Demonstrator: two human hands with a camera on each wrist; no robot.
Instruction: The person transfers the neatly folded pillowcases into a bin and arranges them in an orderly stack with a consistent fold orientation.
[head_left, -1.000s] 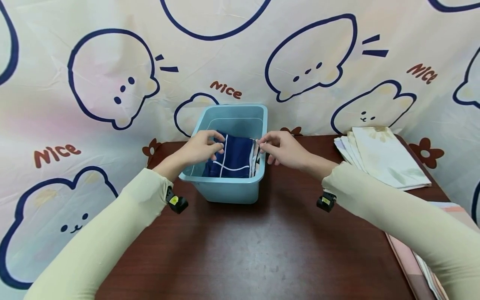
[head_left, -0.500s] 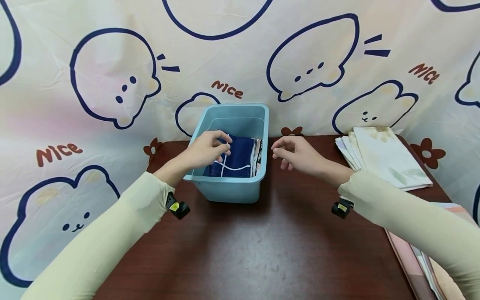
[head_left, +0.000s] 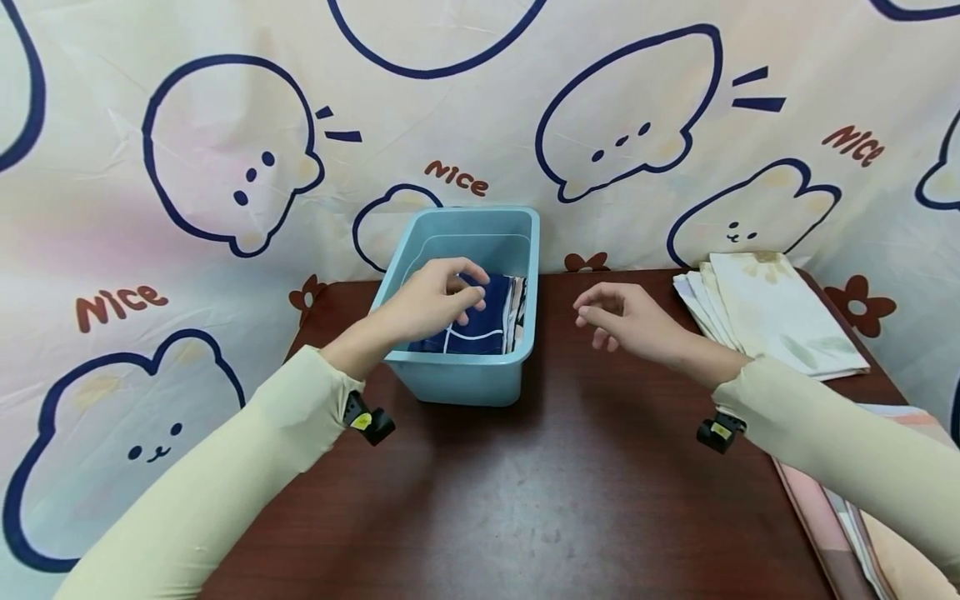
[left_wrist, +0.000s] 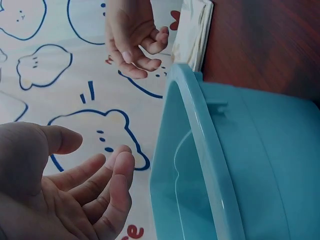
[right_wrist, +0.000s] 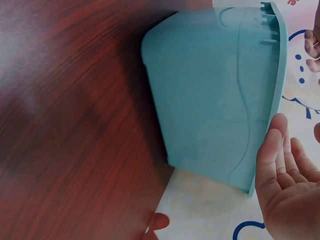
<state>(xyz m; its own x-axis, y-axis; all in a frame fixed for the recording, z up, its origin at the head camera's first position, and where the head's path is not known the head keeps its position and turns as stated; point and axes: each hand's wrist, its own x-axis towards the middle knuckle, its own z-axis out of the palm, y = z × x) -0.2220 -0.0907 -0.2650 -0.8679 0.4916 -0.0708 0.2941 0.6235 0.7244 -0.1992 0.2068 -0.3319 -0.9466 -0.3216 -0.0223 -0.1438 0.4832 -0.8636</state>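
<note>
Right grip [head_left: 630,318] has moved from bin [head_left: 459,383] toward white cloths [head_left: 783,317], loosely curled, empty, like left grip [head_left: 431,296].

Cloths [head_left: 491,323] in bin [head_left: 465,382] on table [head_left: 525,492], cloth stack [head_left: 787,317] right of bin

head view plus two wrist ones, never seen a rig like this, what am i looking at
No robot here: a person works with bare hands. The head view comes from a camera worn on the head, looking forward and down; the other two come from small black cameras worn on the wrists. On the dark wooden table stands a light-blue plastic bin with folded navy cloth inside. Folded white cloths and pink folded fabric lie toward the right. The left hand is above the bin, the right hand off to its right. Neither holds anything.
</note>
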